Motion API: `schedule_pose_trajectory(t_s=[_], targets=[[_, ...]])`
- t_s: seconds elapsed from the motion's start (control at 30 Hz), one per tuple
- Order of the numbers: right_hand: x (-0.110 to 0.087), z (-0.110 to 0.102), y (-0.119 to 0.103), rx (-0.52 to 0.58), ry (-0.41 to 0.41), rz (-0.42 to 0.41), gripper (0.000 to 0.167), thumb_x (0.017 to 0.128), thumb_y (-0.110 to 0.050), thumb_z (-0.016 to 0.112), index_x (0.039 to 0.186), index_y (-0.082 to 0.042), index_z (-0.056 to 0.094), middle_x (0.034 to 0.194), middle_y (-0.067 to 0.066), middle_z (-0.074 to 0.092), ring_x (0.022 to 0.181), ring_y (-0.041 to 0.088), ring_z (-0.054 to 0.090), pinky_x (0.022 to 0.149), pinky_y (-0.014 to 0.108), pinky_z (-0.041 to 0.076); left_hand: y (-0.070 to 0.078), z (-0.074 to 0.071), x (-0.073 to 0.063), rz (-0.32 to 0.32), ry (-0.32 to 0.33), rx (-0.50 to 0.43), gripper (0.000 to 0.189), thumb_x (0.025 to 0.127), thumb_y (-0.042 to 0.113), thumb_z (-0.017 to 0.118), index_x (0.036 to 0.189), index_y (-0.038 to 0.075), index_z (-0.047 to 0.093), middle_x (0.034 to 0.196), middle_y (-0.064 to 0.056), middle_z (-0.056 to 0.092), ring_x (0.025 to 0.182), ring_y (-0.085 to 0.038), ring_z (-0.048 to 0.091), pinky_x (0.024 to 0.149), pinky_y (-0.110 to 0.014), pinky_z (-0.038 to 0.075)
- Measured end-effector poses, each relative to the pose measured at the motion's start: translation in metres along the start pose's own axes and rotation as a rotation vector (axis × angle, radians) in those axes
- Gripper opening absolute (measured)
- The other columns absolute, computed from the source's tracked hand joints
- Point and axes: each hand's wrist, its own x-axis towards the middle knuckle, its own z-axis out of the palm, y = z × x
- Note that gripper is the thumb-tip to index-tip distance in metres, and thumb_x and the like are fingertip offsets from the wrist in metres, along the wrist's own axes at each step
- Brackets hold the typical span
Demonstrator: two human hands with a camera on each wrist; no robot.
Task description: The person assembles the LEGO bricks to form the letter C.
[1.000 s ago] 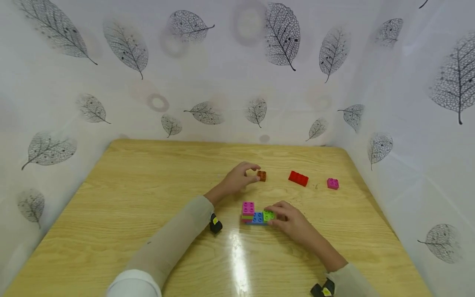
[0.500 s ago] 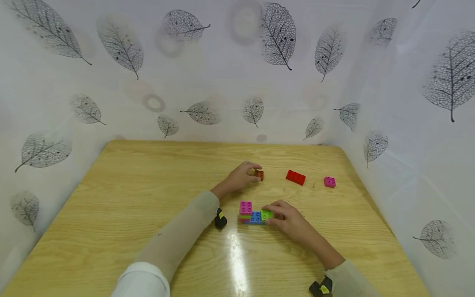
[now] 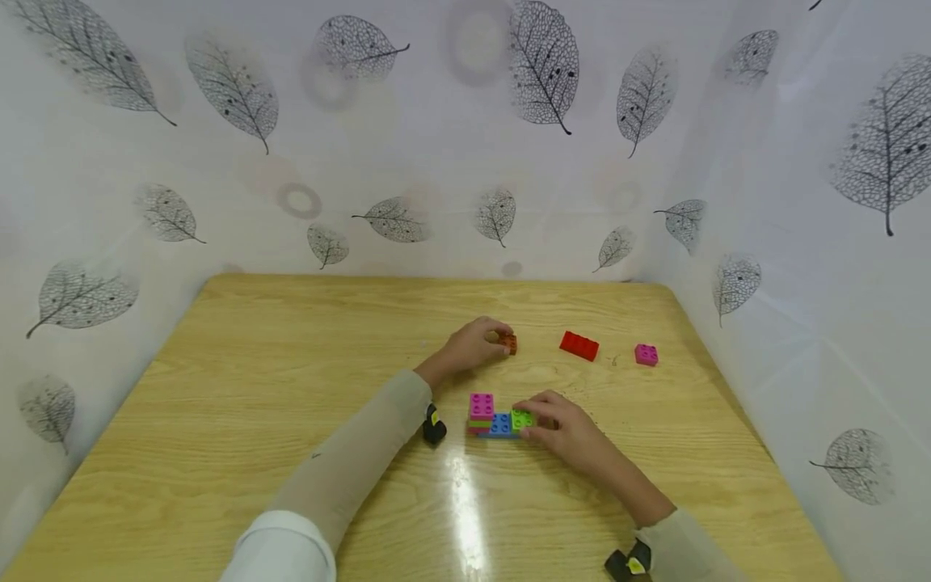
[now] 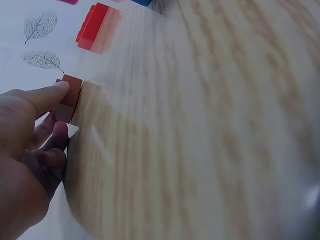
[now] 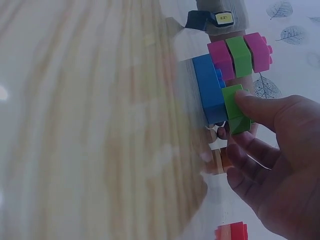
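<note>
My left hand pinches a small brown toy brick towards the back of the table. In the left wrist view the thumb lies against one side of that brick, close to the tabletop. Nearer to me, thumb and fingers of my right hand grip a light green brick. It sits at the right end of a long blue brick. At the blue brick's left end rises a stack with a pink brick on top, a green one in the middle and another pink one below.
A red brick lies to the right of the brown one, and a pink brick farther right. The wooden table ends at leaf-printed white cloth at the back and sides.
My left thumb and fingers have drawn in around the brown brick. The right hand keeps its grip on the green brick. The head view has shifted slightly.
</note>
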Motion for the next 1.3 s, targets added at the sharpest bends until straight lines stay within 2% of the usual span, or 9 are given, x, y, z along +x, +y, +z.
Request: schedule_pose_trajectory(t_s=[0.23, 0.37, 0.47, 0.6, 0.67, 0.77, 1.1, 1.3], targets=[[0.0, 0.0, 0.0, 0.0, -0.003, 0.021, 0.04, 0.095, -0.031, 0.07, 0.133, -0.019, 0.066, 0.118, -0.005, 0.061, 0.085, 0.009, 0.052, 0.071, 0.024, 0.047, 0.0, 0.0, -0.002, -0.001, -0.004, -0.043, 0.041, 0.095, 0.031, 0.071, 0.134, 0.02, 0.065, 0.14, -0.003, 0.057, 0.136, -0.028, 0.048, 0.114, -0.052, 0.036], [0.0, 0.0, 0.0, -0.002, -0.003, 0.024, 0.04, 0.095, -0.032, 0.07, 0.133, -0.019, 0.066, 0.118, -0.005, 0.061, 0.085, 0.009, 0.052, 0.071, 0.024, 0.047, 0.001, -0.002, -0.008, 0.031, -0.012, -0.066, 0.038, 0.096, 0.03, 0.071, 0.132, 0.02, 0.066, 0.139, -0.003, 0.058, 0.135, -0.027, 0.05, 0.113, -0.051, 0.038], [0.0, 0.0, 0.0, -0.007, -0.003, 0.023, 0.04, 0.095, -0.032, 0.07, 0.133, -0.019, 0.066, 0.118, -0.005, 0.061, 0.085, 0.009, 0.052, 0.07, 0.025, 0.047, 0.002, -0.005, -0.015, 0.06, -0.017, -0.072, 0.037, 0.097, 0.031, 0.07, 0.132, 0.019, 0.066, 0.14, -0.003, 0.058, 0.129, -0.026, 0.053, 0.107, -0.048, 0.045], [-0.001, 0.0, 0.0, -0.018, 0.001, 0.013, 0.039, 0.096, -0.031, 0.07, 0.133, -0.019, 0.067, 0.119, -0.004, 0.061, 0.085, 0.009, 0.052, 0.07, 0.024, 0.048, 0.005, -0.01, -0.026, 0.095, -0.011, -0.08, 0.037, 0.097, 0.031, 0.069, 0.132, 0.02, 0.066, 0.136, -0.001, 0.059, 0.108, -0.02, 0.059, 0.089, -0.039, 0.052], [-0.001, 0.0, 0.0, -0.02, 0.003, 0.005, 0.038, 0.096, -0.03, 0.07, 0.132, -0.019, 0.067, 0.119, -0.004, 0.061, 0.085, 0.009, 0.052, 0.07, 0.024, 0.048, 0.007, -0.013, -0.032, 0.111, -0.007, -0.081, 0.037, 0.097, 0.033, 0.07, 0.132, 0.021, 0.066, 0.131, 0.001, 0.06, 0.096, -0.018, 0.058, 0.08, -0.036, 0.051], [-0.001, 0.0, 0.0, -0.019, 0.003, 0.003, 0.038, 0.096, -0.029, 0.07, 0.132, -0.018, 0.067, 0.119, -0.003, 0.061, 0.085, 0.009, 0.053, 0.07, 0.024, 0.048, 0.01, -0.018, -0.041, 0.125, -0.001, -0.089, 0.038, 0.096, 0.033, 0.071, 0.131, 0.022, 0.066, 0.126, 0.004, 0.061, 0.088, -0.016, 0.055, 0.074, -0.032, 0.049], [-0.001, 0.0, 0.0, -0.003, -0.003, 0.023, 0.04, 0.096, -0.031, 0.07, 0.134, -0.018, 0.066, 0.121, -0.003, 0.061, 0.086, 0.01, 0.053, 0.071, 0.025, 0.049, 0.026, -0.033, -0.075, 0.229, -0.003, -0.072, 0.035, 0.095, 0.027, 0.072, 0.129, 0.017, 0.067, 0.121, 0.001, 0.063, 0.083, -0.017, 0.051, 0.072, -0.028, 0.047], [-0.001, 0.001, 0.001, 0.013, -0.006, 0.03, 0.041, 0.096, -0.033, 0.069, 0.134, -0.018, 0.065, 0.121, -0.002, 0.06, 0.088, 0.011, 0.053, 0.072, 0.025, 0.049, 0.031, -0.041, -0.1, 0.239, 0.012, -0.084, 0.034, 0.095, 0.027, 0.073, 0.127, 0.019, 0.068, 0.118, 0.003, 0.063, 0.084, -0.016, 0.051, 0.073, -0.029, 0.048]])
